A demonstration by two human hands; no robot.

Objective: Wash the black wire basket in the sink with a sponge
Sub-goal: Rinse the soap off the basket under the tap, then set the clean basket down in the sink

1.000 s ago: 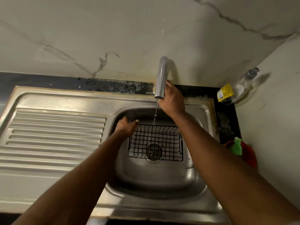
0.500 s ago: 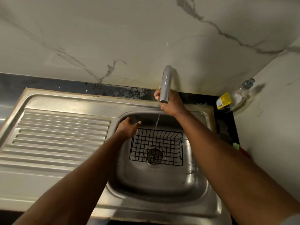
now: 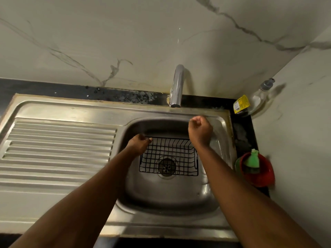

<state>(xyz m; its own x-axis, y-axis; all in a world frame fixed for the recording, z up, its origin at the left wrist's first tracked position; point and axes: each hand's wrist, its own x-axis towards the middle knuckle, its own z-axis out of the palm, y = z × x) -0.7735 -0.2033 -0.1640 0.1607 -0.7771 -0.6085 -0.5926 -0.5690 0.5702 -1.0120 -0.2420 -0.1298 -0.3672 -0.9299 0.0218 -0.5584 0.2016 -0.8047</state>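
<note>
A black wire basket (image 3: 170, 156) sits in the steel sink basin (image 3: 172, 192), over the drain. My left hand (image 3: 138, 144) grips the basket's far left rim. My right hand (image 3: 199, 130) hovers above the basket's far right corner with its fingers curled, holding nothing. A green sponge (image 3: 252, 161) lies in a red bowl (image 3: 259, 176) on the counter to the right of the sink. The chrome tap (image 3: 177, 86) stands behind the basin and no water comes out of it.
A ribbed steel draining board (image 3: 57, 149) stretches to the left of the basin. A clear soap bottle with a yellow label (image 3: 250, 102) leans in the back right corner. Marble walls close in behind and on the right.
My right hand has come off the tap and dropped towards the basket's right side. The thin stream of water has stopped. My left hand keeps its hold on the basket.
</note>
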